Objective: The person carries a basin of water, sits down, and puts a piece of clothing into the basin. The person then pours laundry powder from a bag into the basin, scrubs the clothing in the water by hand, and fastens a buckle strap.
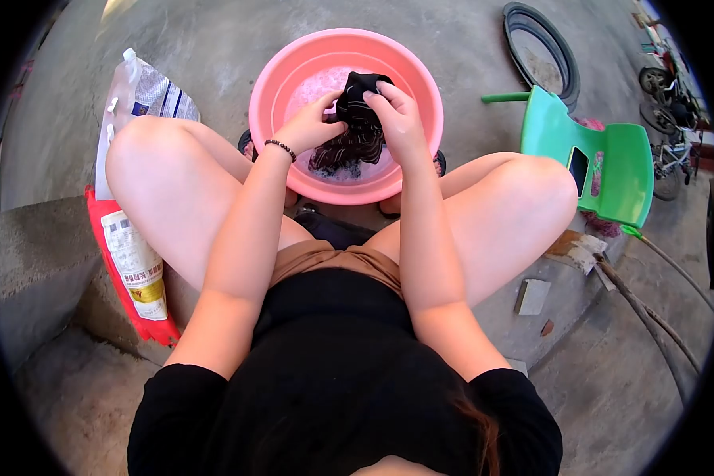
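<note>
Between my knees stands a round pink basin (266,103) with sudsy water (319,83) in it. Over the water I hold a dark, thin-striped piece of cloth (358,127), bunched up and hanging down into the basin. My left hand (313,127), with a beaded bracelet (282,149) at the wrist, grips the cloth's left side. At the top right of the cloth, my right hand (397,115) pinches it between thumb and fingers. The cloth's lower end reaches the suds; its exact kind cannot be made out.
A green plastic chair (625,170) with a phone (579,170) on it stands at the right. Behind it lies a black tire (543,47). At left are a detergent pouch (159,91) and a red printed bag (135,270). Sticks (650,317) lie at lower right.
</note>
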Demonstrator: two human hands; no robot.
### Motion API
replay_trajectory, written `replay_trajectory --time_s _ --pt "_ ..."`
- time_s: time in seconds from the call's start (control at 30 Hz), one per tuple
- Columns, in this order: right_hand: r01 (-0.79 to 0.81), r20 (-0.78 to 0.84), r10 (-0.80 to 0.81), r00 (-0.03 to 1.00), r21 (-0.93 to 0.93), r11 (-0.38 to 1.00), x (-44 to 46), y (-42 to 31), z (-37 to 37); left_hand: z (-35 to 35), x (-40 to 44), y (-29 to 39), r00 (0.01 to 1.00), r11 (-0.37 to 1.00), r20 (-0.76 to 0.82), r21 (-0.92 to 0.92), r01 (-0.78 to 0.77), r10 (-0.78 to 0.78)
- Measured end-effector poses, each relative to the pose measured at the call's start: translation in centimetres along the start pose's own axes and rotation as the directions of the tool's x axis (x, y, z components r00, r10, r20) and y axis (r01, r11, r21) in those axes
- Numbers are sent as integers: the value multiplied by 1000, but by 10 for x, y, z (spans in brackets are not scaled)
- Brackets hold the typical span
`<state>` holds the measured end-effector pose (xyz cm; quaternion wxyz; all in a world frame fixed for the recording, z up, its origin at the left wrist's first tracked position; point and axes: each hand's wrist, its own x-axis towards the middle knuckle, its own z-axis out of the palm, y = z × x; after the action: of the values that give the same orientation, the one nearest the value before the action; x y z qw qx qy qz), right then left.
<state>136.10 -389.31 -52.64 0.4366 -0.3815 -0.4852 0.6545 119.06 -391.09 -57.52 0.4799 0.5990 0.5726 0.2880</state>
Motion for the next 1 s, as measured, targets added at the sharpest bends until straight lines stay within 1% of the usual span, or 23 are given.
replay_trajectory --time_s 0.1,0.2,0.23,0.3,0.33,0.4,0.43,0.47,0.53,0.57,0.6,0.63,0.67,0.7,0.73,0.77,0.8,0.83,0.87,0.9,0.93,0.97,1.0 --pt "13 50 -14 999 21 1000 -1 -4 -8 10 5 -5 1000 977 16 -213 2 1" --pt "11 83 -11 996 -7 1000 0 -5 -17 9 8 -7 1000 986 -12 -165 -10 8" --pt "9 84 -5 996 -44 999 1 -4 -20 10 9 -7 999 972 -24 -234 19 -25" --pt "1 64 7 998 -132 991 2 -5 -20 5 8 -6 998 999 -43 -19 40 -41" --pt "9 39 2 999 -260 965 5 -1 -22 2 7 -7 997 995 -54 89 54 -49" --pt "12 -1 -15 1000 -499 867 8 8 -27 -5 -1 2 993 967 45 235 95 -108" --pt "12 49 29 998 -681 733 3 7 -31 -12 -8 12 987 941 89 322 102 -137" --pt "-73 -3 141 990 -863 500 -9 -7 -27 -20 -15 23 978 907 125 407 106 -170" --pt "-126 37 318 948 -870 477 -21 -15 -34 -36 -40 55 998 941 56 339 -2 -19" --pt "-75 27 224 974 -898 433 -31 -24 -34 -46 -56 67 989 960 -5 245 -139 145" --pt "-27 26 130 991 -921 388 -44 -37 -32 -57 -78 86 974 960 -87 207 -189 211" --pt "59 74 23 997 -916 396 -52 -55 -31 -72 -97 91 959 954 -129 202 -223 252" --pt "147 122 -87 989 -906 397 -61 -74 -31 -85 -121 100 950 964 -170 21 -264 263" --pt "122 94 -79 992 -815 567 -75 -92 -32 -103 -148 103 960 946 -156 -192 -260 232" --pt "88 64 -60 996 -693 715 -94 -108 -37 -124 -177 103 981 934 -113 -305 -186 159" --pt "30 82 22 996 -580 814 -114 -122 -51 -138 -205 102 992 907 -117 -412 -87 42" --pt "-43 91 97 991 -467 883 -141 -138 -66 -153 -233 92 991 920 -107 -390 27 -74" --pt "-60 176 146 973 -422 905 -162 -152 -77 -164 -258 82 969 941 -114 -288 178 -219" --pt "-79 259 206 944 -429 900 -179 -162 -89 -170 -283 75 896 884 -83 -224 409 -436" --pt "-271 206 396 895 -455 848 -196 -170 -95 -171 -305 62 772 756 -18 -218 617 -635" --pt "-452 146 574 806 -473 756 -209 -175 -99 -168 -329 41 650 638 75 -137 758 -756" --pt "-639 39 759 650 -512 574 -219 -174 -94 -149 -351 20 622 606 155 -143 782 -767" --pt "-778 -76 890 450 -522 349 -228 -167 -90 -131 -374 2 494 507 288 -34 861 -820"
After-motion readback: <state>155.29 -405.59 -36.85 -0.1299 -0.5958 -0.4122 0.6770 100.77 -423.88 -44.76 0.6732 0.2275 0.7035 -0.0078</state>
